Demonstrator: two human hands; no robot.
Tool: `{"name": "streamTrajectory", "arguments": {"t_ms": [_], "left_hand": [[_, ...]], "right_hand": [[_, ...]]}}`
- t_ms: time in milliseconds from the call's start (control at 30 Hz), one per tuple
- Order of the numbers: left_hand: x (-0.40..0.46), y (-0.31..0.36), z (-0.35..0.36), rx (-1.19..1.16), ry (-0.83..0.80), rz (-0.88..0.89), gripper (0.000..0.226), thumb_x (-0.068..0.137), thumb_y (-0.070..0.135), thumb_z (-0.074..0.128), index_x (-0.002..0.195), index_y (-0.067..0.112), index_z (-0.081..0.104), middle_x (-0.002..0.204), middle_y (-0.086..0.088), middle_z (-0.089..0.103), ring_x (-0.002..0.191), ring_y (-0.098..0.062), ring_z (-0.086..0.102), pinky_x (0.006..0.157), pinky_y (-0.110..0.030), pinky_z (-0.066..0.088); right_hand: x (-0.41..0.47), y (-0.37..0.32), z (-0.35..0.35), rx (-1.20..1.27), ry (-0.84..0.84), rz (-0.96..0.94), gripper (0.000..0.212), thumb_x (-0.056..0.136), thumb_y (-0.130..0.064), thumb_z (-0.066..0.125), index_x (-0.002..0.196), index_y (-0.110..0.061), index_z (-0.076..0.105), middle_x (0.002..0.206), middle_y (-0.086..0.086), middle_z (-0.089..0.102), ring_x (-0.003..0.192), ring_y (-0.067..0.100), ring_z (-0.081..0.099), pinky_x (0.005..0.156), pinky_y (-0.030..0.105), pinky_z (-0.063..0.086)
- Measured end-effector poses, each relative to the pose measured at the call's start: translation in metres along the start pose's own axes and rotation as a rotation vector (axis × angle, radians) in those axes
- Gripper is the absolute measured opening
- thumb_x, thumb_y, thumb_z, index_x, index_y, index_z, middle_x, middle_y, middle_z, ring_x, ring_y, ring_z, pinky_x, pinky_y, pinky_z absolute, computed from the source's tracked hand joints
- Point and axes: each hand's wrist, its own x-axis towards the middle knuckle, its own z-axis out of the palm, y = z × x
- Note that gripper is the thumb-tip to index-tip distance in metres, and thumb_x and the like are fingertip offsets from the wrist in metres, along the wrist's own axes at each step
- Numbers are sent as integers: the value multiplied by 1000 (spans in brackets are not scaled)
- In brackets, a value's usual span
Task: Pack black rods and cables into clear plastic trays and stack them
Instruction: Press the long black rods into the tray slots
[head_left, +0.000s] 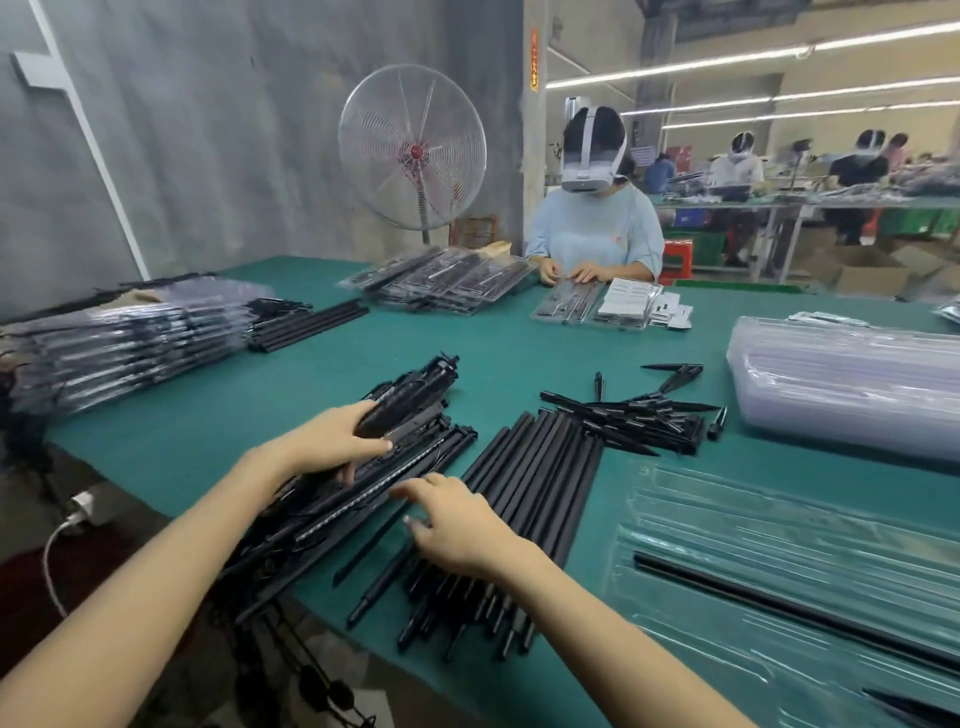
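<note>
1. The left hand (332, 441) reaches in from the lower left of the frame, forearm bare and angled up toward the centre. Its fingers curl over the top of a bundle of black rods with cables (363, 467), and the thumb lies along the near side, so the hand grips one of the upper pieces.
2. The right hand (457, 525) comes in from the lower centre, palm down and wrist bent slightly. Its fingers are loosely spread and rest on the right edge of the same bundle; whether they pinch anything cannot be told.
3. The bundle lies diagonally at centre left of the frame on the green table (519, 343), and its near end overhangs the table edge, with black cables hanging below.
4. Just right of the hands lies a row of plain black rods (540, 473), side by side, with shorter black spikes (639, 415) scattered beyond them.
5. An open clear plastic tray (779, 545) sits at lower right of the frame, with a single black rod (779, 613) laid along one of its channels.
6. A stack of empty clear trays (841, 384) stands at right, and a stack of packed trays (130, 348) at left.
7. A second person (592, 228) wearing a headset sits at the far side of the table, near a standing fan (413, 148).
</note>
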Motion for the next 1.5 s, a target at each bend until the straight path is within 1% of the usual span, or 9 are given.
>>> {"name": "streamTrajectory", "arguments": {"t_ms": [233, 433, 600, 733, 833, 967, 1167, 1300, 1500], "left_hand": [[22, -38, 47, 708, 280, -77, 48, 96, 45, 46, 134, 17, 37, 136, -2, 39, 127, -21, 38, 99, -38, 35], [40, -67, 51, 539, 272, -212, 60, 92, 59, 44, 140, 27, 31, 139, -5, 36, 130, -23, 31, 103, -47, 30], [42, -70, 45, 429, 266, -227, 65, 86, 57, 57, 139, 26, 34, 136, -6, 40, 130, -25, 31, 100, -45, 33], [38, -68, 45, 457, 255, -218, 71, 83, 47, 63, 142, 28, 29, 139, -4, 37, 130, -24, 31, 101, -44, 32], [31, -67, 46, 424, 266, -199, 64, 85, 42, 55, 142, 30, 29, 141, -1, 36, 131, -22, 29, 101, -46, 29], [21, -69, 48, 409, 305, -184, 72, 78, 61, 59, 140, 39, 31, 141, 3, 38, 133, -18, 30, 102, -48, 31], [21, -72, 45, 422, 297, -192, 73, 79, 60, 61, 141, 40, 28, 141, 5, 37, 133, -18, 32, 101, -46, 32], [19, -69, 44, 425, 289, -202, 68, 82, 50, 60, 141, 39, 29, 140, 3, 37, 131, -18, 32, 101, -45, 33], [14, -69, 47, 418, 319, -175, 63, 83, 64, 54, 138, 40, 32, 137, 7, 40, 130, -16, 35, 100, -46, 36]], "right_hand": [[50, 22, 12, 294, 88, 414, 40, 99, -18, 39, 136, -4, 42, 128, 16, 53, 108, 28, 54, 82, 32, 47], [84, 4, 4, 1396, 241, 732, 17, 93, 1, 48, 109, 0, 42, 78, 8, 45, 55, 15, 50, 41, 19, 45], [97, -16, 3, 1429, 211, 763, 12, 89, -2, 53, 80, -4, 47, 64, 8, 46, 42, 9, 37, 29, 13, 25], [106, -38, 17, 1205, 158, 810, 24, 88, -10, 47, 109, 1, 52, 96, 13, 56, 85, 19, 54, 61, 22, 48], [107, -43, 28, 893, 272, 868, 62, 84, -17, 54, 140, -15, 27, 153, 15, 4, 138, 30, 14, 112, 37, 25], [107, -27, 25, 1060, 380, 927, 79, 83, -23, 61, 146, -13, 13, 148, 17, 20, 134, 32, 24, 107, 39, 30], [117, -18, 20, 1203, 261, 808, 45, 78, -18, 68, 118, 0, 56, 126, 18, 54, 94, 25, 50, 68, 28, 38], [109, -13, 35, 961, 219, 810, 27, 82, -17, 55, 106, -6, 58, 129, 17, 52, 110, 28, 51, 79, 31, 42], [78, -4, 19, 1494, 463, 610, 23, 95, -23, 50, 115, -14, 47, 114, 12, 60, 100, 27, 59, 89, 40, 49]]}}
